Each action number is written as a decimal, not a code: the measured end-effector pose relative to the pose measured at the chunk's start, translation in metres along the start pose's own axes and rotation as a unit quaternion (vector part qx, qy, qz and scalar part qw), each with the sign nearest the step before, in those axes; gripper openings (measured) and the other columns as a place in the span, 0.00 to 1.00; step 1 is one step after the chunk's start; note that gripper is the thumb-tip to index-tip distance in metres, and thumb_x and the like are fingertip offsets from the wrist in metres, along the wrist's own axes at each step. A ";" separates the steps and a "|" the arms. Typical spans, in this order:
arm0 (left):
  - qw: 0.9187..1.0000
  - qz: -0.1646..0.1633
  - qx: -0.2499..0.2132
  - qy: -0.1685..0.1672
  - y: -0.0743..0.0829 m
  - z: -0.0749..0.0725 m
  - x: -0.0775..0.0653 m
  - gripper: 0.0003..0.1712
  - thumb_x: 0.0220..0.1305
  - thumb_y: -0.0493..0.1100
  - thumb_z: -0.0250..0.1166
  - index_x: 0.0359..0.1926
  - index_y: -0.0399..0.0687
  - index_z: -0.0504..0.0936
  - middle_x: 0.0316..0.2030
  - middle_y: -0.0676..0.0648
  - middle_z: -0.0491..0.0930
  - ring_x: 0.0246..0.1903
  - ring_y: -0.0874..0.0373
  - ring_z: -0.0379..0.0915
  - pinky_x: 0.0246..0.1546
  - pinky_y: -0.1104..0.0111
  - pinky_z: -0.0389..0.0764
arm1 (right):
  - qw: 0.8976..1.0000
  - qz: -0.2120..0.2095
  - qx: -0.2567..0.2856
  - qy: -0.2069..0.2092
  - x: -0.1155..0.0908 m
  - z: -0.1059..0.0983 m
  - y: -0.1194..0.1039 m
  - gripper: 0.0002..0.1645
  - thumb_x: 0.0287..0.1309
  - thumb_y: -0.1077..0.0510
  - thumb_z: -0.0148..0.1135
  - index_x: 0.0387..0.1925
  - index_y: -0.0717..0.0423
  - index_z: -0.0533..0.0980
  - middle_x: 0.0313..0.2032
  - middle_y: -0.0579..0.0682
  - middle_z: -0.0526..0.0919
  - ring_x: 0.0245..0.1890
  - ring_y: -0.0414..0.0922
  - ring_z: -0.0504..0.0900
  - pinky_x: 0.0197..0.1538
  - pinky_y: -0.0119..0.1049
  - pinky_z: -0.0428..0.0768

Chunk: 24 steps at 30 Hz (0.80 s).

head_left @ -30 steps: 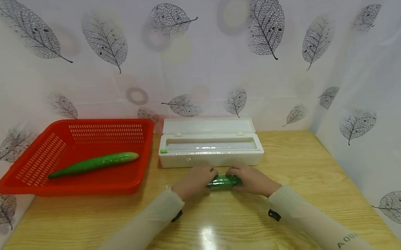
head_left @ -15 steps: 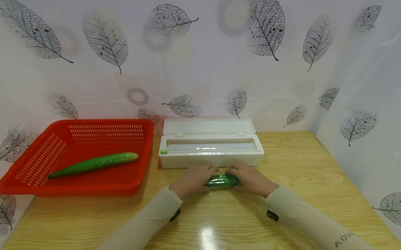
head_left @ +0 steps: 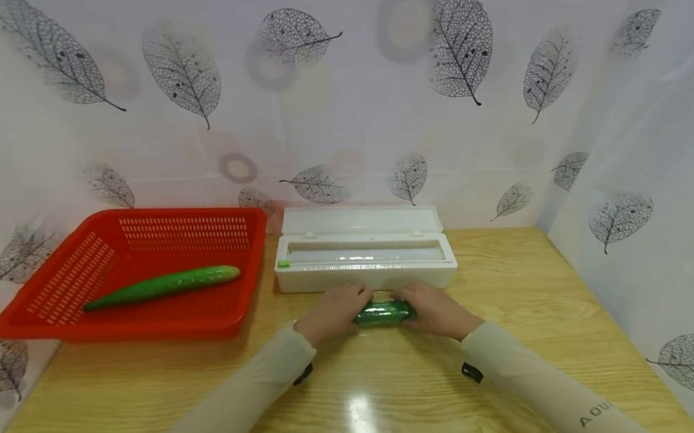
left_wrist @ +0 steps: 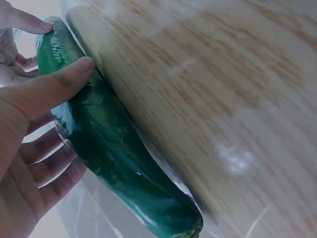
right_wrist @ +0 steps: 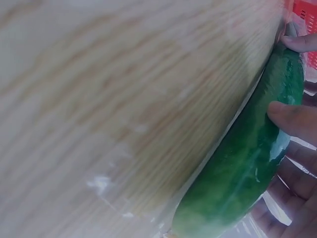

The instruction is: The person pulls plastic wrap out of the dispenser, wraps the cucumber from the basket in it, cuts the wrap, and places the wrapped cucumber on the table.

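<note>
A cucumber [head_left: 384, 312] with shiny clear plastic film around it lies crosswise in front of the white cling film box [head_left: 365, 277]. My left hand [head_left: 333, 315] holds its left part, and my right hand [head_left: 439, 312] holds its right part. In the left wrist view, the thumb presses the near side of the cucumber [left_wrist: 116, 136] while the other fingers curve behind it. The right wrist view shows the same kind of hold on the cucumber [right_wrist: 242, 158]. Loose film [right_wrist: 101, 183] spreads over the wood beside it. In the head view, both hands hide its ends.
To the left stands a red plastic basket [head_left: 145, 331], and another cucumber [head_left: 165, 286] lies in it. The box has its lid [head_left: 360, 220] raised, showing a roll of film inside. A leaf-patterned curtain [head_left: 336, 106] borders the wooden table [head_left: 316, 415] at the back and sides.
Both hands have shifted very slightly left with the cucumber since a second ago. More of the cucumber now shows dark green between them. Basket and box have stayed put.
</note>
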<state>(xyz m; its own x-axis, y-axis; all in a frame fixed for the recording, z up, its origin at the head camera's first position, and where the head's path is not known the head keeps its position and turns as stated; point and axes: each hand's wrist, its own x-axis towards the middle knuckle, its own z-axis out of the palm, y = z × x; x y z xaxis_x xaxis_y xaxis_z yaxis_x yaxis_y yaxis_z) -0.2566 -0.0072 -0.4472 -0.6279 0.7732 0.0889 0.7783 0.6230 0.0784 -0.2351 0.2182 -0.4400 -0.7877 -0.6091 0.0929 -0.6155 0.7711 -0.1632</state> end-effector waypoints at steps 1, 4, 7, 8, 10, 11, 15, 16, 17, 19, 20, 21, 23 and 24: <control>1.000 -0.002 -0.007 -0.002 0.000 0.000 0.000 0.28 0.44 0.47 0.75 0.46 0.47 0.73 0.40 0.52 0.75 0.40 0.61 0.72 0.42 0.71 0.77 | 1.000 0.002 0.004 0.000 0.000 0.000 0.000 0.28 0.44 0.58 0.73 0.50 0.59 0.76 0.46 0.53 0.81 0.47 0.48 0.79 0.51 0.42 0.78; 1.000 -0.009 -0.027 -0.006 -0.002 0.000 0.001 0.27 0.44 0.45 0.75 0.45 0.48 0.73 0.40 0.52 0.77 0.40 0.60 0.73 0.43 0.70 0.77 | 1.000 0.005 0.017 0.000 0.000 0.001 0.001 0.27 0.45 0.58 0.72 0.50 0.58 0.76 0.45 0.52 0.81 0.46 0.47 0.79 0.51 0.42 0.78; 0.999 -0.011 -0.044 -0.005 -0.004 -0.001 0.001 0.27 0.44 0.43 0.76 0.45 0.48 0.74 0.41 0.51 0.78 0.41 0.59 0.75 0.44 0.69 0.77 | 1.000 0.011 0.029 -0.002 0.000 0.001 0.002 0.27 0.46 0.59 0.72 0.50 0.58 0.75 0.45 0.51 0.81 0.47 0.47 0.79 0.52 0.43 0.78; 0.999 -0.009 -0.048 -0.004 -0.004 -0.001 0.001 0.27 0.43 0.43 0.76 0.45 0.47 0.75 0.41 0.51 0.79 0.41 0.59 0.75 0.45 0.69 0.77 | 0.999 0.013 0.033 -0.002 0.000 0.002 0.002 0.28 0.46 0.59 0.72 0.51 0.58 0.74 0.46 0.51 0.81 0.47 0.47 0.79 0.53 0.43 0.77; 0.998 -0.009 -0.056 -0.002 -0.005 -0.001 0.001 0.27 0.43 0.42 0.75 0.46 0.46 0.75 0.42 0.51 0.79 0.42 0.59 0.75 0.45 0.69 0.78 | 0.999 0.016 0.039 -0.001 -0.001 0.002 0.003 0.30 0.45 0.59 0.72 0.53 0.57 0.73 0.46 0.51 0.81 0.48 0.48 0.78 0.54 0.44 0.77; 0.998 -0.008 -0.059 -0.001 -0.006 -0.001 0.002 0.27 0.43 0.41 0.75 0.46 0.46 0.76 0.42 0.50 0.80 0.42 0.58 0.76 0.46 0.69 0.78 | 0.999 0.017 0.041 0.000 -0.001 0.002 0.003 0.31 0.45 0.59 0.72 0.54 0.57 0.72 0.47 0.52 0.80 0.49 0.48 0.78 0.54 0.44 0.77; 0.997 -0.017 -0.074 -0.010 -0.008 0.000 0.003 0.27 0.45 0.40 0.74 0.49 0.46 0.77 0.45 0.49 0.80 0.44 0.58 0.76 0.48 0.68 0.78 | 0.999 0.013 0.043 0.010 -0.003 0.002 0.004 0.36 0.44 0.58 0.73 0.57 0.57 0.69 0.50 0.54 0.79 0.52 0.50 0.78 0.56 0.45 0.76; 0.997 -0.018 -0.080 -0.012 -0.008 0.000 0.004 0.28 0.45 0.40 0.74 0.50 0.45 0.77 0.46 0.49 0.80 0.45 0.57 0.76 0.49 0.67 0.77 | 0.999 0.010 0.037 0.013 -0.003 0.002 0.004 0.37 0.44 0.58 0.73 0.57 0.57 0.69 0.50 0.54 0.79 0.52 0.50 0.78 0.56 0.45 0.76; 0.996 -0.020 -0.083 -0.015 -0.009 0.000 0.004 0.28 0.46 0.40 0.74 0.50 0.45 0.77 0.47 0.48 0.80 0.46 0.57 0.76 0.50 0.66 0.77 | 0.999 0.006 0.029 0.018 -0.003 0.002 0.004 0.37 0.44 0.58 0.73 0.57 0.57 0.69 0.51 0.54 0.79 0.52 0.50 0.78 0.56 0.45 0.76; 0.996 -0.023 -0.089 -0.023 -0.010 -0.001 0.005 0.28 0.46 0.39 0.73 0.52 0.44 0.76 0.49 0.48 0.79 0.48 0.56 0.76 0.52 0.65 0.77 | 0.999 -0.004 0.007 0.031 -0.003 0.002 0.004 0.36 0.43 0.57 0.74 0.55 0.57 0.70 0.50 0.54 0.78 0.51 0.50 0.78 0.55 0.44 0.77; 0.995 -0.024 -0.089 -0.027 -0.010 -0.001 0.006 0.28 0.47 0.39 0.73 0.52 0.44 0.76 0.49 0.48 0.79 0.48 0.55 0.76 0.52 0.64 0.76 | 0.999 -0.008 -0.005 0.037 -0.003 0.002 0.005 0.35 0.42 0.56 0.75 0.54 0.57 0.72 0.50 0.53 0.78 0.50 0.49 0.78 0.54 0.44 0.77; 0.995 -0.024 -0.088 -0.030 -0.011 -0.002 0.006 0.28 0.47 0.40 0.73 0.52 0.44 0.76 0.49 0.48 0.79 0.48 0.55 0.76 0.53 0.64 0.76 | 0.999 -0.013 -0.015 0.046 -0.002 0.003 0.005 0.34 0.40 0.56 0.76 0.52 0.57 0.73 0.49 0.53 0.78 0.49 0.49 0.78 0.53 0.44 0.77; 0.995 -0.023 -0.084 -0.037 -0.011 -0.004 0.007 0.28 0.48 0.40 0.72 0.52 0.43 0.76 0.49 0.48 0.79 0.48 0.55 0.76 0.53 0.64 0.76 | 0.997 -0.022 -0.035 0.060 -0.002 0.004 0.006 0.34 0.37 0.54 0.77 0.50 0.56 0.74 0.47 0.52 0.77 0.46 0.48 0.77 0.51 0.43 0.78; 0.995 -0.023 -0.083 -0.041 -0.011 -0.004 0.008 0.28 0.48 0.40 0.72 0.53 0.43 0.76 0.49 0.48 0.79 0.48 0.56 0.75 0.53 0.65 0.76 | 0.996 -0.025 -0.045 0.066 -0.002 0.005 0.007 0.34 0.36 0.53 0.78 0.49 0.56 0.75 0.46 0.52 0.77 0.45 0.47 0.77 0.49 0.43 0.78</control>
<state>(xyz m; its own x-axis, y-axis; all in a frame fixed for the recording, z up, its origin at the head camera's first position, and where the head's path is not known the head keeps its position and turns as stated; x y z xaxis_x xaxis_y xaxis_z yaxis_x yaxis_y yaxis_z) -0.2699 -0.0087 -0.4431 -0.6546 0.7559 0.0012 0.7334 0.6347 0.2434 -0.2379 0.2235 -0.4462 -0.7490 -0.6224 0.2274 -0.6496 0.7574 -0.0663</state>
